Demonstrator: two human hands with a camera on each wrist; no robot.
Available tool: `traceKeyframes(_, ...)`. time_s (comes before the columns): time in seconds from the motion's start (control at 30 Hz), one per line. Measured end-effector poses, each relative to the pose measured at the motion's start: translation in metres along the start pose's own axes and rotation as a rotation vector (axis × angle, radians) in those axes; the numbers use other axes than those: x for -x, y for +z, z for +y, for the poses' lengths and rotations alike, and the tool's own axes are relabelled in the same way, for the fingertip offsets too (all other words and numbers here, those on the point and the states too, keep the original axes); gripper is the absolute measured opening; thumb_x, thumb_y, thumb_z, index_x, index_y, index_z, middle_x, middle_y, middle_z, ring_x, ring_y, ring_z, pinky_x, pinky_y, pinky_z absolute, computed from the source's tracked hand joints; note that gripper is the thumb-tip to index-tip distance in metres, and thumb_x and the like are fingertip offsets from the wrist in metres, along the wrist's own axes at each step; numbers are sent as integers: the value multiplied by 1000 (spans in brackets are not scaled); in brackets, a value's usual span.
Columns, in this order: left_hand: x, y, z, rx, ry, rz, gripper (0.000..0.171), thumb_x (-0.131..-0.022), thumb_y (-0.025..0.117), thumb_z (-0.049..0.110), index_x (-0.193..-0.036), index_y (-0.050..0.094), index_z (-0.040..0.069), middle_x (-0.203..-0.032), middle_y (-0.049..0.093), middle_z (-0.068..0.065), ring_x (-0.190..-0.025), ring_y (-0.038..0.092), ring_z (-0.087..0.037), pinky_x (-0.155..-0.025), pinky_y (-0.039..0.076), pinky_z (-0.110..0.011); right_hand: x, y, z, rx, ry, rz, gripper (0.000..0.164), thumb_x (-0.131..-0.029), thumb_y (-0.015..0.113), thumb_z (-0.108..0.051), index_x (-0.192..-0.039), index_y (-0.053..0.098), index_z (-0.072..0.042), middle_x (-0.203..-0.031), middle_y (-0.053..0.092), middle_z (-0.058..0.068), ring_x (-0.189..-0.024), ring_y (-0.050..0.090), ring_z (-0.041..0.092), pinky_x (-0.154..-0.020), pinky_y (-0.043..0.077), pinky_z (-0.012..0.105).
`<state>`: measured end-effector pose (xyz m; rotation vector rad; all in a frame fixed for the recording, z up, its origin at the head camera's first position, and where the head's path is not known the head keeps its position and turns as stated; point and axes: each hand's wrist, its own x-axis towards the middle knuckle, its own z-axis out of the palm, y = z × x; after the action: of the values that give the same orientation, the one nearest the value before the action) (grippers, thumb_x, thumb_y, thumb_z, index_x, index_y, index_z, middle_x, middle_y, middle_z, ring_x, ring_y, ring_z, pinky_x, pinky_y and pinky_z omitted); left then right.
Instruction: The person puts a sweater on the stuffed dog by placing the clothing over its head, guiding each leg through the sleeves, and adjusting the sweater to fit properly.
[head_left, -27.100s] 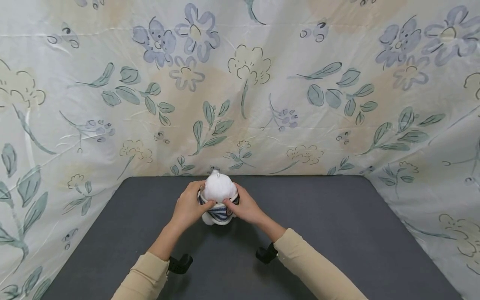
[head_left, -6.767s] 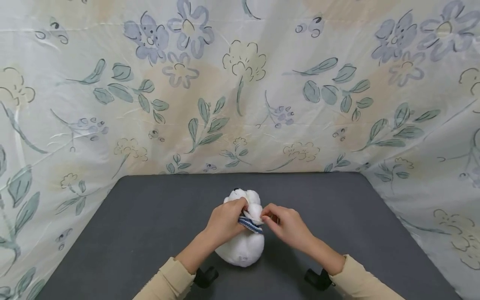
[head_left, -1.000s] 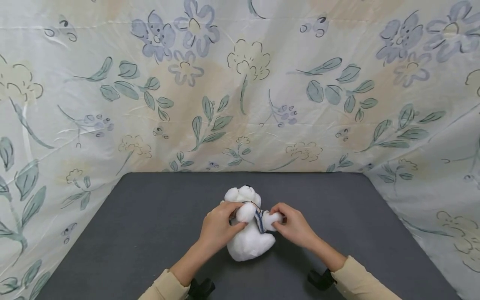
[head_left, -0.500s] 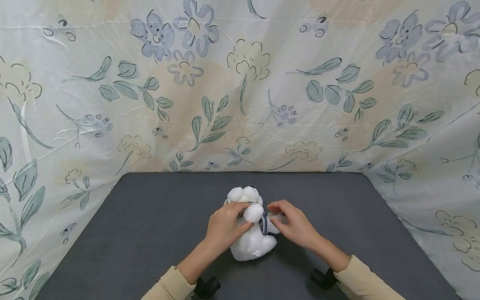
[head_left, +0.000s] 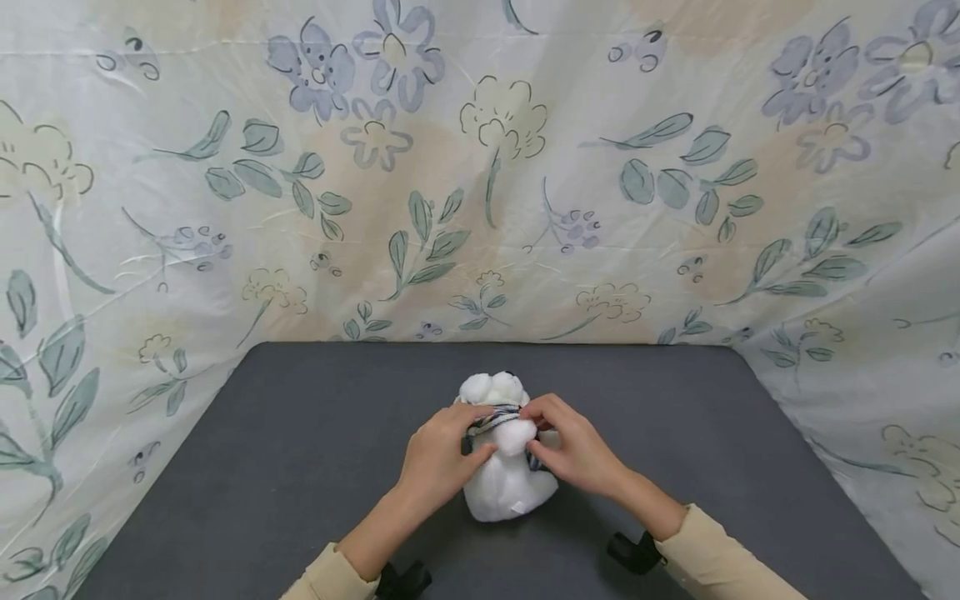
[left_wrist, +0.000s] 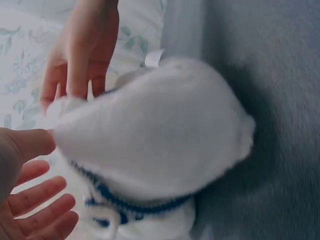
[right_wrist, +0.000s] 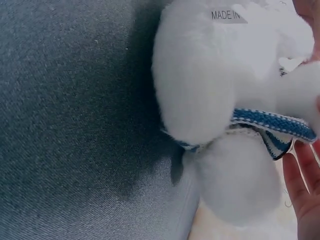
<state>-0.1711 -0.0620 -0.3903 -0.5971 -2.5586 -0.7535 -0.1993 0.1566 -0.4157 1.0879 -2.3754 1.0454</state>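
Observation:
A white plush toy (head_left: 498, 492), bear-like with a round head, sits on the table facing away from the head camera. A blue-and-white striped knitted garment (right_wrist: 270, 123) runs round its upper body and arms. My left hand (head_left: 442, 454) is at the toy's left side; its thumb touches the plush while the other fingers are spread in the left wrist view (left_wrist: 42, 205). My right hand (head_left: 577, 446) is at the other side, its fingertips apparently pinching the garment's edge; the toy's paw partly hides the contact. The toy's face is hidden.
The dark grey table (head_left: 247, 467) extends around the toy on both sides. A flower-printed curtain (head_left: 495, 183) hangs behind the table and along its sides. Black camera mounts (head_left: 633, 552) sit at both wrists.
The right hand has shifted left and up from the toy's right paw to the garment. The knitted band, mostly hidden before, now shows across the upper back. The left hand stays close by.

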Motion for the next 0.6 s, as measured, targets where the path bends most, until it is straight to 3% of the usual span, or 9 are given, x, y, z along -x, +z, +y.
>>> traceKeyframes(0.2, 4, -4, -15, -68, -85, 75, 38, -71, 79, 29, -106, 67, 21, -103, 63, 4, -92, 60, -16, -62, 50, -31, 0, -3, -1, -18, 17, -26, 36, -80, 69, -4, -111, 54, -14, -113, 54, -2, -100, 56, 10, -78, 51, 28)
traceKeyframes(0.4, 7, 5, -27, -103, -164, 6, 34, -70, 79, 32, -100, 69, 19, -103, 64, 3, -91, 60, -18, -61, 49, -34, 0, -7, -4, -45, 45, -83, 41, -81, 69, -5, -118, 54, -14, -114, 54, -4, -102, 55, 9, -80, 51, 31)
traceKeyframes(0.5, 7, 13, -28, -108, -142, -29, 34, -70, 79, 32, -100, 69, 17, -107, 63, 4, -93, 59, -17, -63, 49, -32, 1, -9, -4, -28, 49, -111, 46, -81, 69, -8, -124, 53, -14, -114, 52, -5, -100, 54, 8, -79, 50, 32)
traceKeyframes(0.6, 4, 20, -28, -124, -88, -22, 35, -70, 80, 30, -100, 70, 16, -108, 62, 4, -95, 57, -15, -63, 49, -29, 0, -11, -4, -7, 56, -142, 47, -82, 68, -9, -126, 53, -14, -113, 51, -5, -95, 52, 6, -76, 49, 29)
